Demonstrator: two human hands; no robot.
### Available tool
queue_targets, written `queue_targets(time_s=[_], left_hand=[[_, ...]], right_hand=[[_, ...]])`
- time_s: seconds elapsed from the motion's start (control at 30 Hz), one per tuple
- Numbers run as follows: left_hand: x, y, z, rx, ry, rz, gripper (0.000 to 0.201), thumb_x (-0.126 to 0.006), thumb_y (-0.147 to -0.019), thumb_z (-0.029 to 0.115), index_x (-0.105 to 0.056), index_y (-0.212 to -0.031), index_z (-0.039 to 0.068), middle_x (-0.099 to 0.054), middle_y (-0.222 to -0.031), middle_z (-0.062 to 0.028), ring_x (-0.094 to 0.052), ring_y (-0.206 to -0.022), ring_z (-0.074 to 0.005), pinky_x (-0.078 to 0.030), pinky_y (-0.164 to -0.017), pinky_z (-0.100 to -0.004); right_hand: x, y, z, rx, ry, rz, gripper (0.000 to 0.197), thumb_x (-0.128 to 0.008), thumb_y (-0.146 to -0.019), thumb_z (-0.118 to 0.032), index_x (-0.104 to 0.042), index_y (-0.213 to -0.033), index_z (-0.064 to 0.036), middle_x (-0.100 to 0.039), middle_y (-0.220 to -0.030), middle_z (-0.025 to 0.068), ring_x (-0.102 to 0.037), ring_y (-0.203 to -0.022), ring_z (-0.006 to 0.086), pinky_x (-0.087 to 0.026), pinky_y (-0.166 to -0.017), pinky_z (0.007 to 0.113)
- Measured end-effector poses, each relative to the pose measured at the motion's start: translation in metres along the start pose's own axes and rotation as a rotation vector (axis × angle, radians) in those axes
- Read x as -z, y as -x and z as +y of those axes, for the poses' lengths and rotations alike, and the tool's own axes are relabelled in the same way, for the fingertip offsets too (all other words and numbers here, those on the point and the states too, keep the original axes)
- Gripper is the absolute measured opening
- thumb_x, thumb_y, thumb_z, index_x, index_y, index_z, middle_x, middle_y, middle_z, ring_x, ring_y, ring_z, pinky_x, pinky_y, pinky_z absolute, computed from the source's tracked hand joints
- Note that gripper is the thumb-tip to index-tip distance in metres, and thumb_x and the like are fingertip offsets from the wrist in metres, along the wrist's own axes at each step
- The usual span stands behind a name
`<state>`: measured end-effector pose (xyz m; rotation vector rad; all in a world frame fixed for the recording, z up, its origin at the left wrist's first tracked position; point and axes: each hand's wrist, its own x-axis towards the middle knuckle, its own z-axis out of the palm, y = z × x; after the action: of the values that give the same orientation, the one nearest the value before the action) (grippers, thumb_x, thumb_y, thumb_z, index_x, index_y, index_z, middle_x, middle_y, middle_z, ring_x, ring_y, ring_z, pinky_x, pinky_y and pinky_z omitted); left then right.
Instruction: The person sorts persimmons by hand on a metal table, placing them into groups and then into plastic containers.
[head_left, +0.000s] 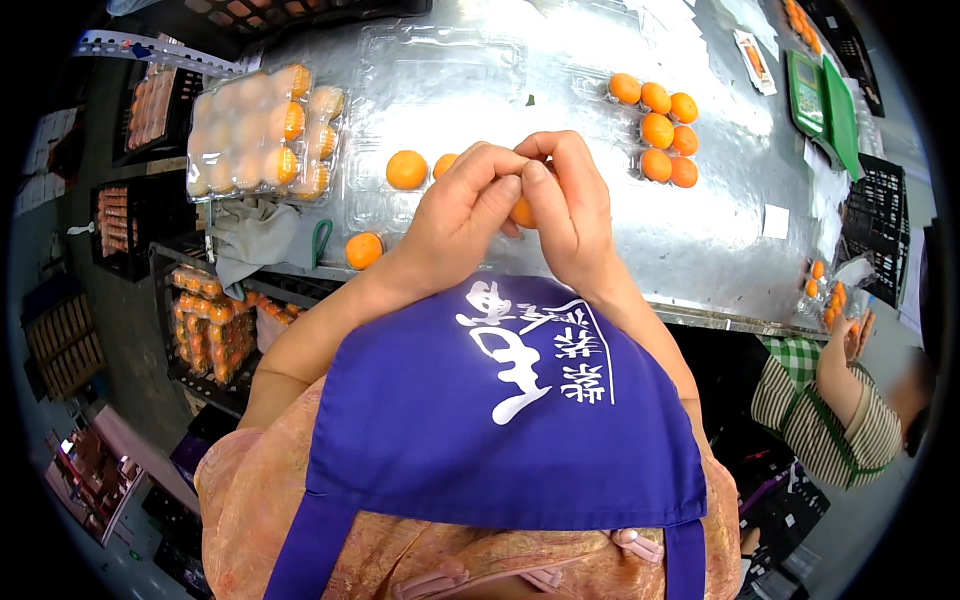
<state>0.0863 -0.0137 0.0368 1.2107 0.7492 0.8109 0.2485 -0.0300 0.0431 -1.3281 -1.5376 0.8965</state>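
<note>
Both my hands meet over the near part of the metal table. My left hand (462, 212) is closed, its lower fingers curled by a small orange (521, 213) showing between the hands. Against it, my right hand (572, 208) is closed too, thumb and forefinger pinched near the left fingertips; what they pinch is hidden. Just left of the hands, an orange (406, 170) sits at an open clear plastic tray (372, 120), with another orange (444, 165) partly covered by my left hand. One more orange (364, 250) lies by my left forearm.
Filled clear clamshell packs (245, 135) are stacked at the left beside a grey cloth (262, 238). Several oranges (656, 131) sit in a clear tray to the right. A green scale (815, 100) stands far right; a co-worker's hand (853, 335) is near the right corner.
</note>
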Motion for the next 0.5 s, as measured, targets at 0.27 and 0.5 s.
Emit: queue_targets(time_s=[0.27, 0.5], left_hand=[[0.003, -0.003, -0.002, -0.107, -0.277, -0.044, 0.034, -0.074, -0.089, 0.016, -0.057, -0.115, 0.002, -0.057, -0.105, -0.0053, -0.06, -0.084, -0.0117, -0.052, -0.073, -0.0244], [0.001, -0.003, 0.001, 0.136, 0.258, -0.088, 0.033, -0.065, -0.096, 0.013, -0.05, -0.124, 0.002, -0.061, -0.112, -0.0096, -0.065, -0.093, -0.0149, -0.054, -0.073, -0.0263]], right_hand=[[0.002, 0.002, 0.005, -0.26, -0.326, -0.014, 0.023, -0.045, -0.099, -0.019, -0.058, -0.106, -0.001, -0.061, -0.093, 0.0098, -0.059, -0.085, 0.014, -0.047, -0.074, 0.029], [0.005, 0.0, 0.002, -0.544, -0.64, 0.025, 0.02, -0.044, -0.101, -0.021, -0.057, -0.101, -0.0061, -0.058, -0.079, 0.0035, -0.05, -0.06, 0.0079, -0.039, -0.049, 0.023]])
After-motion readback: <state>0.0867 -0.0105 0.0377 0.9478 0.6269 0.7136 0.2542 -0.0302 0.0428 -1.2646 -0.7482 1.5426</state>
